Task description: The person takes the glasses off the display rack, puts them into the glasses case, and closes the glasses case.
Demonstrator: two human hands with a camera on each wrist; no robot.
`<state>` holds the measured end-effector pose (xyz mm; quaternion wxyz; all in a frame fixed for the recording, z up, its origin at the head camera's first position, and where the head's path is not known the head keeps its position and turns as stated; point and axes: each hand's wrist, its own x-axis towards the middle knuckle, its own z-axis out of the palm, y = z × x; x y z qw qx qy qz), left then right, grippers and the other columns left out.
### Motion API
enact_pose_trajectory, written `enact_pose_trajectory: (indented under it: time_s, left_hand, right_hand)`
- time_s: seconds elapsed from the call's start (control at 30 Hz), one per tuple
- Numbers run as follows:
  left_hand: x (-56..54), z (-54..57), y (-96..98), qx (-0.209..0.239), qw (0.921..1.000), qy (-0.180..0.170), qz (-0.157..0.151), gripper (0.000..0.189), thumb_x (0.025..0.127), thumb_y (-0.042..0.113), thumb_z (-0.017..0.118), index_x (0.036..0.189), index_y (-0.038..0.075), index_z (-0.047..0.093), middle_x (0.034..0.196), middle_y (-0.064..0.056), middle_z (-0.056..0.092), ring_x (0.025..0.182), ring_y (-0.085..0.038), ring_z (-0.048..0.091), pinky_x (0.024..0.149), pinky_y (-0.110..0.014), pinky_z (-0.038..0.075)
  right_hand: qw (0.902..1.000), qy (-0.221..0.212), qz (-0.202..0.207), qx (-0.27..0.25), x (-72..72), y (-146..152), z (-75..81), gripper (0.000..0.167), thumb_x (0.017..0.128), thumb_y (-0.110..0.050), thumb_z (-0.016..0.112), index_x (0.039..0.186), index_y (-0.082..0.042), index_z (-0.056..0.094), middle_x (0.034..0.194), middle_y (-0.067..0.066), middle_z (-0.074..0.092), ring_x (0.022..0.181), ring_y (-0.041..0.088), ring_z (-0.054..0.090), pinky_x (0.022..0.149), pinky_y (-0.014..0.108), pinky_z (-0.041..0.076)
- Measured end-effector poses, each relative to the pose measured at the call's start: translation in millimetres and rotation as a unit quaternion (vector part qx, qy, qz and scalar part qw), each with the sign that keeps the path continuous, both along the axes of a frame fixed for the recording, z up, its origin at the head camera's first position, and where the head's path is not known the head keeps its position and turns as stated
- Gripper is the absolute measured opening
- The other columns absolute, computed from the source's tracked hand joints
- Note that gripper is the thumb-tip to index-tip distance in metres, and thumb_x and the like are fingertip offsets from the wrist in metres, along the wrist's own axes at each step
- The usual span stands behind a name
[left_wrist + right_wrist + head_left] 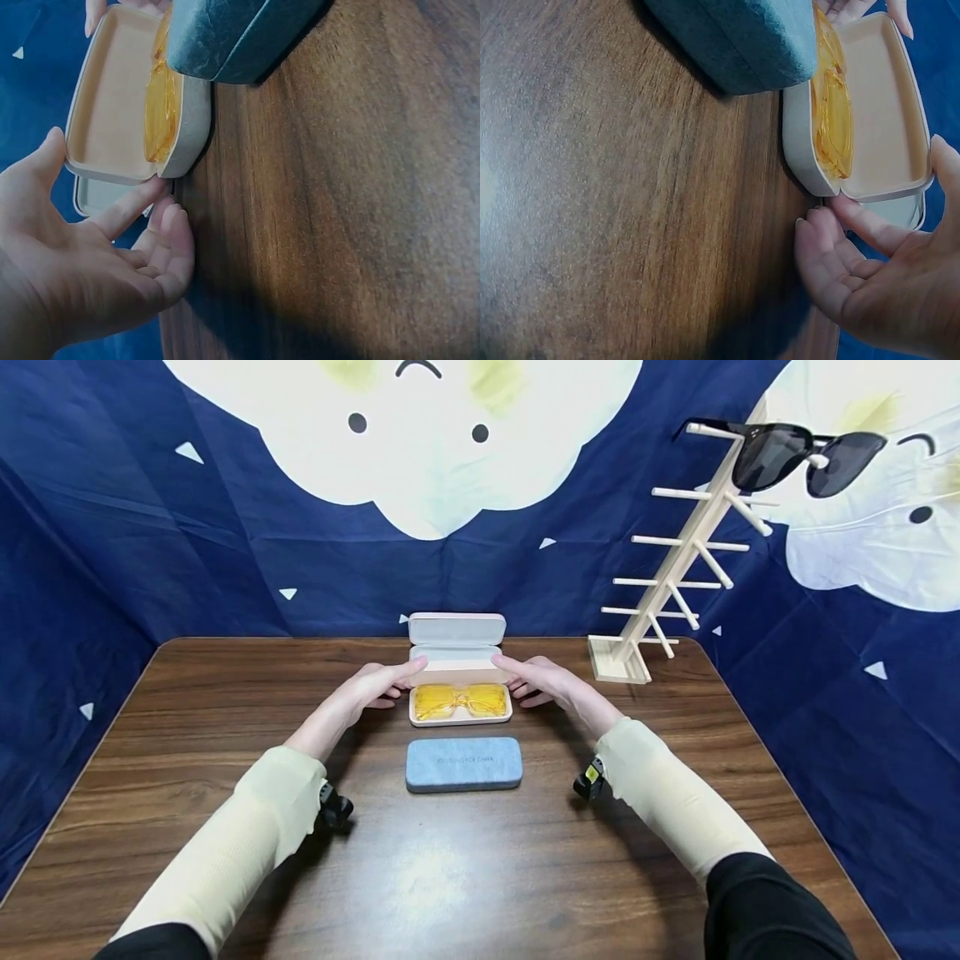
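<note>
One blue case (pixel 463 765) before an open pale case (pixel 461 677), left hand (pixel 369 684) and right hand (pixel 549 681) unclenched at its ends

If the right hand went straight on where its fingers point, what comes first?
Likely the open, pink-lined oblong case holding yellow-tinted glasses; the right hand is at its end, though exact contact is unclear.

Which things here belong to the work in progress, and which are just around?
Seemingly in the work:
front open case
yellow glasses inside it
left hand, right hand

Just nearby:
closed blue case
rear open case
wooden rack
sunglasses on it
</note>
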<state>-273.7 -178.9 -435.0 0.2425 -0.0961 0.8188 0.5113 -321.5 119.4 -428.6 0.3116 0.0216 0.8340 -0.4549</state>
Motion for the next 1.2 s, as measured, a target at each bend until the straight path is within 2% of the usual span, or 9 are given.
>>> enact_pose_trajectory:
  time_s: [0.17,0.43,0.7,0.97,1.2]
  left_hand:
    - [-2.0,-0.3,0.5,0.004,1.0000,-0.004,0.000,0.091,0.092,0.071,0.058,0.148,0.000,0.049,0.152,-0.017,0.052,0.134,-0.030,0.048,0.118,-0.043,0.045]
    - [-2.0,-4.2,-1.4,0.010,0.9999,0.004,-0.001,0.088,0.092,0.070,0.059,0.145,0.000,0.052,0.150,-0.016,0.054,0.129,-0.026,0.049,0.117,-0.040,0.044]
    - [2.1,-5.6,-1.6,0.011,0.9996,0.017,-0.018,0.084,0.095,0.067,0.056,0.148,0.002,0.052,0.154,-0.016,0.053,0.133,-0.028,0.048,0.118,-0.041,0.043]
    - [1.7,-5.9,-1.7,0.015,0.9997,0.019,-0.009,0.087,0.093,0.068,0.059,0.150,0.003,0.050,0.155,-0.015,0.050,0.134,-0.028,0.047,0.117,-0.041,0.042]
    - [2.3,-6.3,-2.7,0.015,0.9996,0.012,-0.023,0.086,0.094,0.067,0.058,0.153,0.005,0.047,0.158,-0.016,0.048,0.140,-0.031,0.046,0.121,-0.042,0.040]
  right_hand:
    - [1.0000,-0.003,-0.001,-0.008,-0.6,0.7,-1.6,0.075,0.093,-0.066,0.060,0.131,-0.001,0.062,0.124,0.010,0.063,0.108,0.020,0.062,0.097,0.040,0.060]
    - [0.9998,0.000,-0.005,-0.021,3.0,2.3,-2.1,0.072,0.094,-0.063,0.061,0.135,-0.004,0.062,0.123,0.010,0.062,0.110,0.021,0.061,0.099,0.041,0.059]
    - [0.9996,0.002,-0.007,-0.029,2.0,3.8,-6.8,0.067,0.094,-0.060,0.063,0.131,-0.005,0.063,0.116,0.006,0.062,0.107,0.019,0.061,0.097,0.038,0.059]
    - [0.9984,-0.017,-0.021,-0.049,0.5,4.0,-5.7,0.070,0.092,-0.060,0.066,0.137,-0.007,0.060,0.123,0.009,0.062,0.111,0.021,0.061,0.099,0.038,0.058]
    - [0.9980,-0.023,-0.008,-0.059,1.6,5.3,-6.5,0.069,0.095,-0.056,0.065,0.141,-0.005,0.056,0.130,0.011,0.059,0.117,0.022,0.061,0.103,0.039,0.056]
